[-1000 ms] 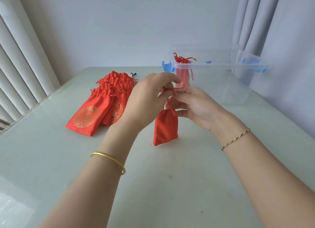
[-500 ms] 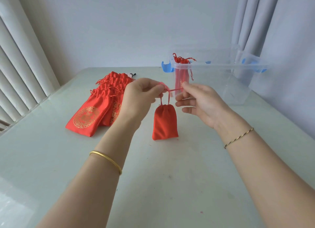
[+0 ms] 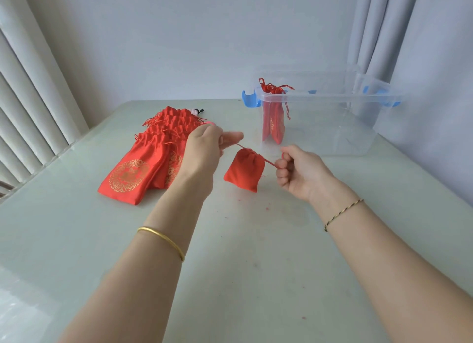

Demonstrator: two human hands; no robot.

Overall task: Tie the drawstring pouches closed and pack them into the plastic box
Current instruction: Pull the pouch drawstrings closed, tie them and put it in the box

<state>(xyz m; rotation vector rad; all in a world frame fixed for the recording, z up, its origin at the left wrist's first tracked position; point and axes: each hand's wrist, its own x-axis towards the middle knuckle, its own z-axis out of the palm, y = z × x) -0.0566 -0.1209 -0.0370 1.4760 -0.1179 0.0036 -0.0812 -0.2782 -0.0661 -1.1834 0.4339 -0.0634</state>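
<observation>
A small red drawstring pouch (image 3: 245, 169) hangs over the table between my hands, its mouth gathered tight. My left hand (image 3: 204, 150) pinches one end of its red cord up and to the left. My right hand (image 3: 299, 171) grips the other end, lower and to the right, so the cord is stretched taut. A pile of flat red pouches with gold print (image 3: 151, 158) lies on the table to the left. The clear plastic box (image 3: 358, 127) with blue clips stands at the back right, with tied red pouches (image 3: 273, 117) upright against its left wall.
The pale glass-topped table (image 3: 230, 253) carries a few red lint specks near the middle. Vertical blinds (image 3: 30, 107) run along the left edge, and a grey curtain (image 3: 422, 48) hangs behind the box on the right.
My hands have moved apart, the left up-left and the right down-right, pulling the cords out sideways. The pouch mouth has cinched shut and the pouch tilted slightly.
</observation>
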